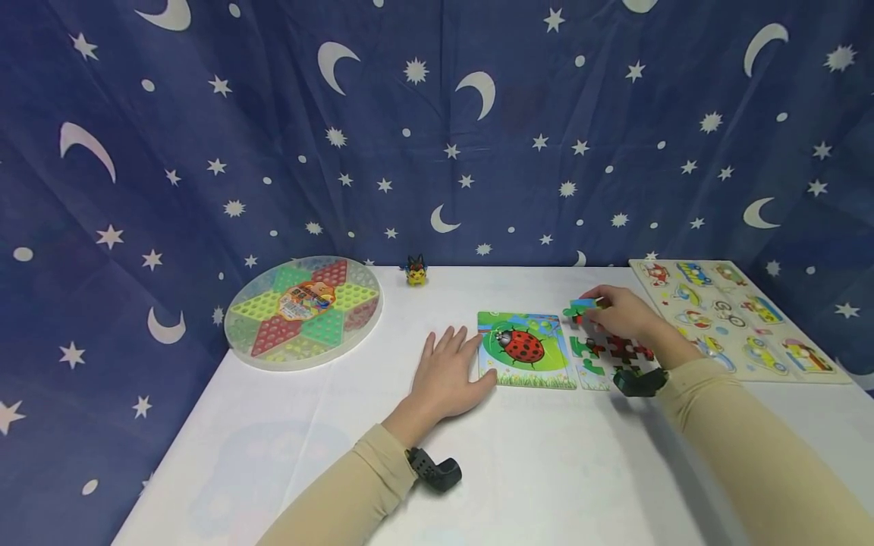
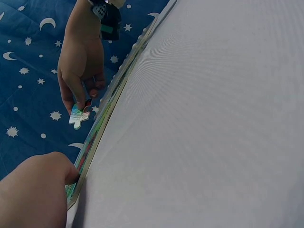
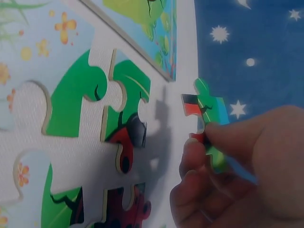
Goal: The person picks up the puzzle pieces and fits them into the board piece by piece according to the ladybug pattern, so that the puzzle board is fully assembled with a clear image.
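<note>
My right hand pinches a jigsaw piece, green and blue with a bit of red and black, between thumb and fingers. It is held up off the table, above loose jigsaw pieces that lie apart from each other in rough rows. Left of those pieces lies a square ladybug picture board. My left hand rests with fingers spread at that board's left edge. In the left wrist view its thumb touches the edge. Part of the loose pieces is hidden below my right hand and wrist.
A wooden board with vehicle pictures lies at the right. On the left is a round board with a coloured star. A small yellow figurine stands at the back, before a blue curtain with moons and stars.
</note>
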`<state>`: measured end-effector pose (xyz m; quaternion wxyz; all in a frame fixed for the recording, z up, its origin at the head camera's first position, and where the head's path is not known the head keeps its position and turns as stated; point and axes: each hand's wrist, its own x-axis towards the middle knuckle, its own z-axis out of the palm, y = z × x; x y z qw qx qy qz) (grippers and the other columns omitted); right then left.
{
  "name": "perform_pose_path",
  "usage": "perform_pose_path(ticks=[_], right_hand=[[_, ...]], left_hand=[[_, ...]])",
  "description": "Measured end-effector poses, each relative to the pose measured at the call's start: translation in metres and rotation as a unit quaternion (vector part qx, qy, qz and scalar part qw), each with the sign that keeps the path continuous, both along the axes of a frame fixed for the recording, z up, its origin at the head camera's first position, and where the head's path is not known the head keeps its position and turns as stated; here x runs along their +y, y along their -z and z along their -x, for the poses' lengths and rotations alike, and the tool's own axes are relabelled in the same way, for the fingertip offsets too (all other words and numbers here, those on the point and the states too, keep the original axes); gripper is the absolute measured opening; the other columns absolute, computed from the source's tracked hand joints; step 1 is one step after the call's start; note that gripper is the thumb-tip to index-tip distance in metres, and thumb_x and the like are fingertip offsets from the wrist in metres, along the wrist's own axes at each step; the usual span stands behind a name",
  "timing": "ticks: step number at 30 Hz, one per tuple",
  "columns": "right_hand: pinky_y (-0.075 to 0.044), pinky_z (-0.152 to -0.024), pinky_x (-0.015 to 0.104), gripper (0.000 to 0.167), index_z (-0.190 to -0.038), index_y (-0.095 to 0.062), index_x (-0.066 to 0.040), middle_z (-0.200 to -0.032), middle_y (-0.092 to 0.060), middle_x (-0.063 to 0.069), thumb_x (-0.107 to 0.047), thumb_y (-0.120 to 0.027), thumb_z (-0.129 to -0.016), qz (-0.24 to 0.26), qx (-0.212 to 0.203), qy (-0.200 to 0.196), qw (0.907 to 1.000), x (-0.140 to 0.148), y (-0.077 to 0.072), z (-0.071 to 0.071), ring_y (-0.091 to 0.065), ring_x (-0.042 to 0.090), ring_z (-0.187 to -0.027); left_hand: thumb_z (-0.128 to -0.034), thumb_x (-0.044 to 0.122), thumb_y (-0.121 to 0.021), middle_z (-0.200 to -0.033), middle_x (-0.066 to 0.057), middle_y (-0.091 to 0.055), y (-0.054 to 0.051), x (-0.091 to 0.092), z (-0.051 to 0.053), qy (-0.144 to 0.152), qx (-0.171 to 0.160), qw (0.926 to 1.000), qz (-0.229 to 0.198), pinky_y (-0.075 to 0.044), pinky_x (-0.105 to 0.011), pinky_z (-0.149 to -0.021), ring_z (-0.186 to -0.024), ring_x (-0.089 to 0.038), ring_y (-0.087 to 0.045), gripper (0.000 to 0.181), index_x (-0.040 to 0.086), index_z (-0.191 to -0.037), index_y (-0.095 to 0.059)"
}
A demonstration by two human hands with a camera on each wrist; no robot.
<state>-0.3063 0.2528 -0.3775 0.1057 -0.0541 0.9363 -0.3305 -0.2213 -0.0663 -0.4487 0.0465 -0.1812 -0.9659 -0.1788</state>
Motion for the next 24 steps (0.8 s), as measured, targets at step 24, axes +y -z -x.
perform_pose_path(ticks=[24], right_hand=[[-0.050,-0.067,0.032,0.035,-0.135,-0.056,0.000,-0.104,-0.061,0.016,-0.013,-0.055,-0.103,0.022,-0.017,-0.021,0.9994,-0.029,0.006,-0.003,-0.060,0.022,-0.079]], left_hand=[[-0.0980,0.060,-0.047,-0.162,-0.011,-0.038,-0.001,0.001,0.000,0.002,0.008,1.0000,0.002,-0.008,-0.055,-0.124,-0.152,-0.032,-0.025,0.071,0.018,-0.156,-0.046]])
